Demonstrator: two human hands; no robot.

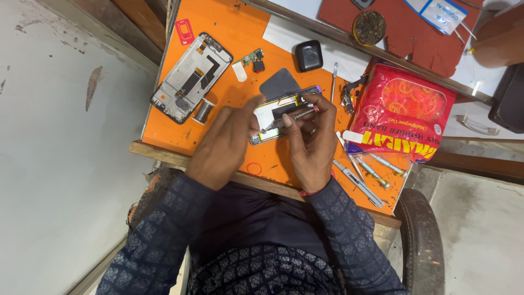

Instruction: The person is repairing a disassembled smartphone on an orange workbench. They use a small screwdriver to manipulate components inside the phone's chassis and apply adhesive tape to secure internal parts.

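An opened phone body (279, 109) lies on the orange mat (240, 33), its inner parts showing. My left hand (222, 143) rests on the phone's left end, thumb pressing its edge. My right hand (312, 141) grips a small metal screwdriver (289, 118), whose tip points down-left into the phone's middle. A dark grey flat cover piece (278, 83) lies just beyond the phone.
A separate phone frame (191, 76) lies at the mat's left. A small circuit board (252, 58), a black case (309, 55), a metal pry tool (334, 82), a red bag of rubber bands (403, 112) and several screwdrivers (371, 169) lie around.
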